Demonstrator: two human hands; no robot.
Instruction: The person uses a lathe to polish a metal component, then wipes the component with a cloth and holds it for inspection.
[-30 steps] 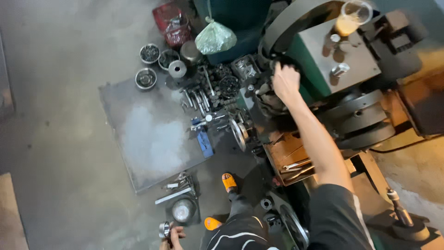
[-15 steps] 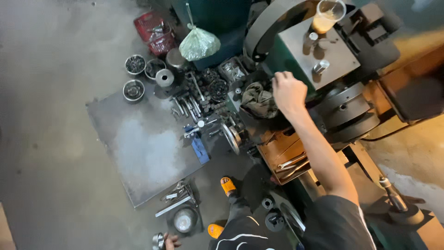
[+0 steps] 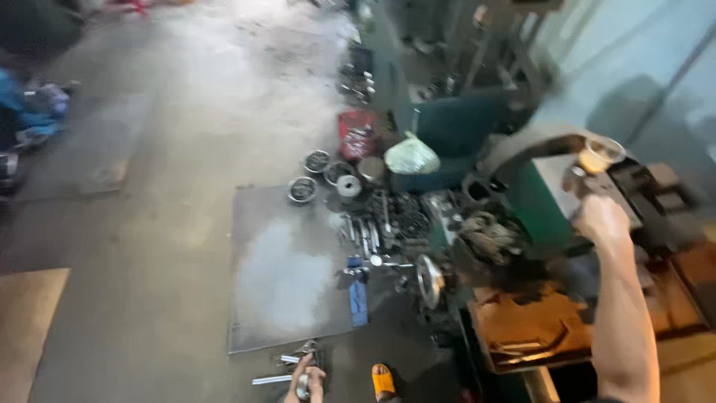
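Observation:
My right hand (image 3: 600, 218) is stretched up onto the flat top of a green machine (image 3: 533, 205), beside a small metal piece and just below a glass cup (image 3: 600, 155). Motion blur hides whether its fingers grip anything. My left hand (image 3: 307, 380) is low at the bottom edge of the view, above the floor, closed around a small round metal part. A few loose metal rods and fittings (image 3: 280, 369) lie on the floor beside it.
A grey metal sheet (image 3: 283, 283) lies on the concrete floor. Along its far and right edges are bowls of small parts (image 3: 302, 189), a pile of tools (image 3: 388, 224), a blue object (image 3: 359, 298), a handwheel (image 3: 429, 280), a green plastic bag (image 3: 410, 157) and a red container (image 3: 358, 133).
The view has swung up and widened, showing more floor. My right hand has moved from the machine's side up onto its top. My left hand stays low with the metal part.

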